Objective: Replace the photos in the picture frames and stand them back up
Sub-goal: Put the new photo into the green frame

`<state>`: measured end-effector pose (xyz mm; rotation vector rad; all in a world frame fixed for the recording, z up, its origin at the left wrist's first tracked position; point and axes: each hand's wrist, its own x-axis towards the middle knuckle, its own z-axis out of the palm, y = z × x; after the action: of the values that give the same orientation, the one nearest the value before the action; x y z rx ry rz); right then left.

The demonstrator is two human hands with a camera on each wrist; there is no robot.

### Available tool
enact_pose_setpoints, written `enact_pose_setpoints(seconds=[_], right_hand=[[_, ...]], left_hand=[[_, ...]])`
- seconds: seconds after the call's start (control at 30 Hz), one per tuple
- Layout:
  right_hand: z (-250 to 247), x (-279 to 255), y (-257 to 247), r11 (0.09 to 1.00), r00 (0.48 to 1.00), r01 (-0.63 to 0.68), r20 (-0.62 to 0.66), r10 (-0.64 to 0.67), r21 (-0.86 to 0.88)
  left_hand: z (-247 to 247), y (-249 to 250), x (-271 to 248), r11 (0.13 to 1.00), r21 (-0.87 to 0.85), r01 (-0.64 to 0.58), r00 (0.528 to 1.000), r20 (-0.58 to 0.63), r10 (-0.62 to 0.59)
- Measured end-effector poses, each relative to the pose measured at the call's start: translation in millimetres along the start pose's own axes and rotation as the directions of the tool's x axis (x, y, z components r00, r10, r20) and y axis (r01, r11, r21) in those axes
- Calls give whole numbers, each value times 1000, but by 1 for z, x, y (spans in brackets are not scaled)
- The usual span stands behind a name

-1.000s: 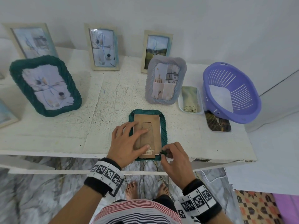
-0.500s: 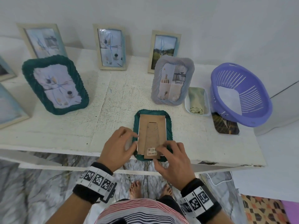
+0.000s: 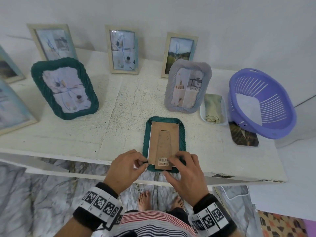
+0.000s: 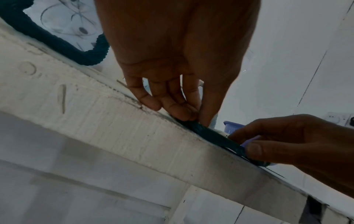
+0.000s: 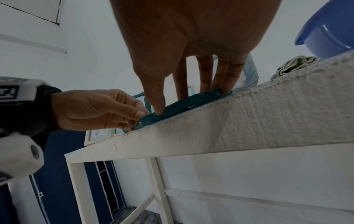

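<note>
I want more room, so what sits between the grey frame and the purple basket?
In the head view, a small white tray holding a folded cloth lies between the grey frame and purple basket.

Plain white wall (image 3: 239,23), rough white-painted table (image 3: 119,134), grey marbled floor (image 3: 34,202), soft even light

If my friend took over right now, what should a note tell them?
Left hand: pinches a small dark tab at the near left corner of the green frame.
Right hand: fingers rest on the brown backing board near its barcode sticker; thumb at the frame's near edge.
The green frame lies face down at the table's front edge.
Done: backing board is on the frame.
Left: finish fastening the back, then stand the frame up with the others. A loose photo lies partly under the purple basket.
</note>
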<state>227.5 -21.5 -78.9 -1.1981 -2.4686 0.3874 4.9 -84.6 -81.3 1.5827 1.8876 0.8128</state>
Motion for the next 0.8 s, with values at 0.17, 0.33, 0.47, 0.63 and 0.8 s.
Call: enact_pose_setpoints(seconds=[0.17,0.33,0.47,0.63,0.8], right_hand=[[1,0,1,1000,1000,3,10,-3,2],[1,0,1,1000,1000,8,7,-8,4],[1,-1,0,1000,1000,3,0,-3,7],[1,-1,1,1000,1000,3,10,-3,9],[-7,6,1,999,999,14,32,-16,50]], left_hand=[[-1,2,0,997,-71,-8,1000,22,10],[-1,1,-1,997,-81,6,1000,-5,-6],[-1,4,-1,991,-131,-4,1000,8,5],[-3,3,1,989,-144,-20,998,49,27],[-6,-2,10,998,-11,-63,998,27,63]])
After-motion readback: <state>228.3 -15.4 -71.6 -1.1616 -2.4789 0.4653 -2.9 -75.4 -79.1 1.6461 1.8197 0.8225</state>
